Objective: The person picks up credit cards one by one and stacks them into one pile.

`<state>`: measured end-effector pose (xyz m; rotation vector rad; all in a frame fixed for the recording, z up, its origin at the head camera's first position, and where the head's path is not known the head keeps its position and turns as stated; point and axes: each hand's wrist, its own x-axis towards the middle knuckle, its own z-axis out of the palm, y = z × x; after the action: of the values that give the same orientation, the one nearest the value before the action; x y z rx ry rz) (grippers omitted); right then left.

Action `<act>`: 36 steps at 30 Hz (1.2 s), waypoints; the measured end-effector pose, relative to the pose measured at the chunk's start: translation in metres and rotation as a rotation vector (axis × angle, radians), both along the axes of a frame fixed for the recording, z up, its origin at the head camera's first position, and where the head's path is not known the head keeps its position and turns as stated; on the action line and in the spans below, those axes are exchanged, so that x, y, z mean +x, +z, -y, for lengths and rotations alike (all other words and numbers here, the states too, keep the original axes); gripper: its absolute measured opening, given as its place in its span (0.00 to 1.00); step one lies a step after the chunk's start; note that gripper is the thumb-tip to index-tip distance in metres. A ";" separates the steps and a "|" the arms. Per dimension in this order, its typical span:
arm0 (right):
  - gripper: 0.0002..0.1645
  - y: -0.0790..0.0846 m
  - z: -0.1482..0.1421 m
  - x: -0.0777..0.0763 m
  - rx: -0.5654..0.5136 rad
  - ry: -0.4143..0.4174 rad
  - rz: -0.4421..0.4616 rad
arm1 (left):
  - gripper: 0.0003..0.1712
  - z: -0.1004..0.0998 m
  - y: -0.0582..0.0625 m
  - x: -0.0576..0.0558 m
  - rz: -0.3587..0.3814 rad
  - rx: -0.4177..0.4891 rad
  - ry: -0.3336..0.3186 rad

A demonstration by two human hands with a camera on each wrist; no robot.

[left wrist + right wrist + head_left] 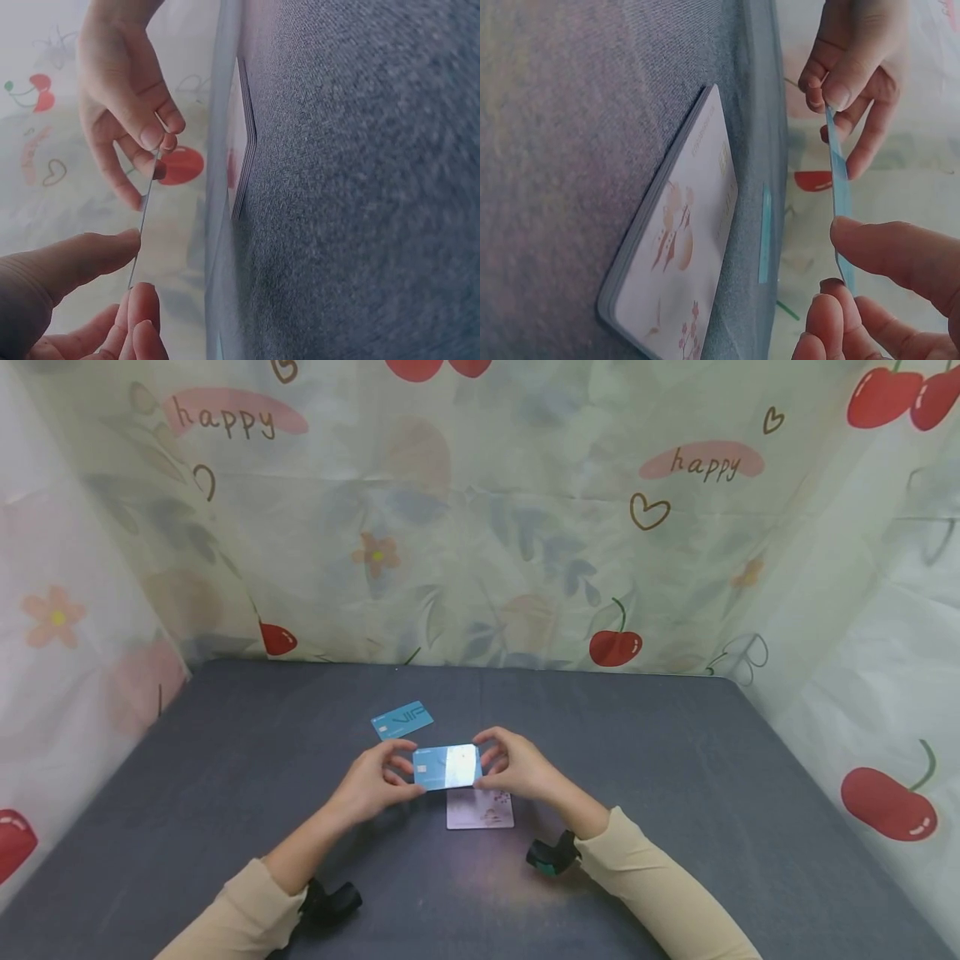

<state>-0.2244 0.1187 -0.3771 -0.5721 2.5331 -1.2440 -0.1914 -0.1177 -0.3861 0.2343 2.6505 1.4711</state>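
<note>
A blue card (447, 767) with a chip is held above the table between both hands. My left hand (377, 781) pinches its left end between thumb and fingers. At its right end, my right hand (517, 765) pinches it the same way. In both wrist views the card is seen nearly edge-on. Below it on the table lies a stack of pale pink cards (682, 240) with a floral print, partly covered by the held card in the head view. Another blue card (402, 720) marked VIP lies flat, farther back and to the left.
The dark grey table (637, 760) runs back to a printed curtain (480, 527) with cherries and hearts, which also hangs on both sides. A black device (330, 906) sits at the left wrist and a similar device (552, 853) at the right wrist.
</note>
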 end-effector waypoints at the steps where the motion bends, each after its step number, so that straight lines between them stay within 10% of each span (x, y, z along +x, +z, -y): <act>1: 0.33 0.000 -0.001 0.000 -0.001 -0.002 -0.002 | 0.33 0.000 0.000 0.000 -0.002 0.001 -0.003; 36: 0.33 -0.001 -0.028 0.002 0.018 -0.055 -0.023 | 0.32 -0.026 -0.005 -0.008 -0.021 0.028 -0.055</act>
<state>-0.2221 0.1468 -0.3786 -0.5186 2.5930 -1.2392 -0.1993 -0.0918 -0.3913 0.3241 2.6187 1.4971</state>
